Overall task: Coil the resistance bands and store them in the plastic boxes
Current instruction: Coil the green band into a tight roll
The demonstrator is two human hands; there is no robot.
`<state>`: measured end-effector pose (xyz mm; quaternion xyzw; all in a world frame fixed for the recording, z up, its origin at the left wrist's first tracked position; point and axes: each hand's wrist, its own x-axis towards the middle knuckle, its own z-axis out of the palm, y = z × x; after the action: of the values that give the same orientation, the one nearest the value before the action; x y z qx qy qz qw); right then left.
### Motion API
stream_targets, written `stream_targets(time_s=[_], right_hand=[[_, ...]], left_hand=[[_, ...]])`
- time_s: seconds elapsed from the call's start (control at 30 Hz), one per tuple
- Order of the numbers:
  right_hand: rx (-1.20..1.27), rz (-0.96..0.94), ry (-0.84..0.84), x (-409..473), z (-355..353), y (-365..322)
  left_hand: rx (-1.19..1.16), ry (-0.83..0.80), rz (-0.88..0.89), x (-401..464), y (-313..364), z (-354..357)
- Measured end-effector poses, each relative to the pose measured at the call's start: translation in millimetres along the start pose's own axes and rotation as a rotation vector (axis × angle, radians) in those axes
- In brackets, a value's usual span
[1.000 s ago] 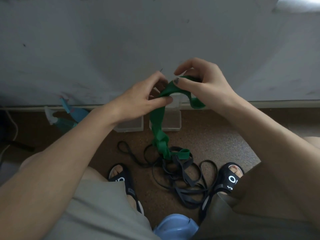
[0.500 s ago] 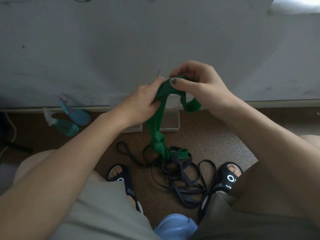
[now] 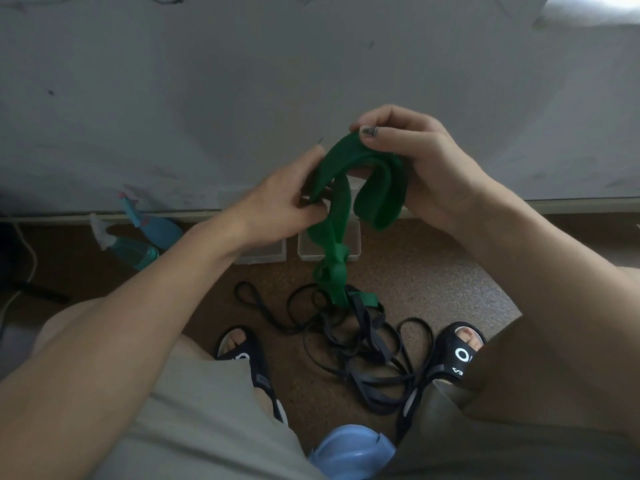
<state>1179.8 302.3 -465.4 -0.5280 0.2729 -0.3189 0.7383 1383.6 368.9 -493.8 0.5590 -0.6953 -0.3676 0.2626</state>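
Note:
A green resistance band [image 3: 377, 199] is held up in front of me between both hands. My right hand [image 3: 422, 168] pinches its top loop between thumb and fingers, and a folded loop hangs under that palm. My left hand [image 3: 277, 209] grips the band's left strand. The rest of the band drops in a knotted twist to the floor, into a tangle of dark bands [image 3: 356, 344] between my feet. Two clear plastic boxes [image 3: 329, 251] stand on the floor by the wall, partly hidden behind my hands and the band.
Two teal spray bottles [image 3: 145, 237] lie on the floor at the left by the wall. A white wall rises straight ahead. My feet in black sandals [image 3: 453, 355] flank the tangle. A blue round object [image 3: 349, 452] sits at the bottom between my knees.
Both hands have kept hold of the green band. The loop under my right hand has grown larger, and my left hand has shifted lower along the left strand.

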Motion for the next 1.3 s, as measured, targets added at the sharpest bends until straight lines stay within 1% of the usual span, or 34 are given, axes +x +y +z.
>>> stream_targets(time_s=[0.07,0.13,0.23,0.33,0.5,0.6,0.73,0.8,0.9,0.93,1.0,1.1,1.2,1.3], right_hand=[[0.054,0.012,-0.034,-0.9,0.1,-0.7],[0.114,0.019,-0.06,-1.3,-0.4,-2.0],[0.174,0.025,-0.085,-1.6,-1.9,-3.5],[0.18,0.019,-0.089,-1.0,-4.3,-3.7],[0.188,-0.004,-0.081,-0.3,-9.9,-8.1],[0.164,0.005,-0.078,1.1,-12.0,-6.7],[-0.05,0.028,-0.028,5.5,-17.9,-4.2],[-0.203,0.022,-0.003,6.4,-21.7,-5.2],[-0.475,0.035,0.044,5.8,-24.0,-3.3],[-0.53,0.035,0.05,4.8,-22.0,-1.4],[-0.568,0.026,0.025,0.5,-12.5,4.5],[-0.698,0.007,-0.076,-7.0,7.0,19.4],[-0.832,-0.005,-0.039,-7.5,16.2,30.7],[-0.93,-0.022,-0.02,-5.4,15.8,30.6]], left_hand=[[-0.13,-0.067,-0.007,-1.2,-3.7,2.1],[-0.151,-0.082,0.01,-2.2,-2.8,3.1],[-0.123,-0.051,0.037,-0.5,-0.3,3.6],[-0.061,-0.029,0.044,1.2,0.1,4.9],[-0.164,0.013,0.0,-4.2,6.1,-2.9],[-0.072,0.081,0.028,-6.4,12.1,-6.1],[0.051,0.213,0.044,-7.0,11.3,-11.6],[0.065,0.241,0.053,-8.6,9.6,-15.8],[0.121,0.223,0.048,-12.9,7.2,-18.9],[0.158,0.206,0.051,-13.8,6.5,-17.9],[0.192,0.159,0.061,-14.0,6.3,-13.7],[0.213,0.11,0.087,-10.8,6.2,-3.8],[0.216,0.109,0.118,-7.6,6.8,4.9],[0.149,0.101,0.091,-7.2,5.9,8.2]])
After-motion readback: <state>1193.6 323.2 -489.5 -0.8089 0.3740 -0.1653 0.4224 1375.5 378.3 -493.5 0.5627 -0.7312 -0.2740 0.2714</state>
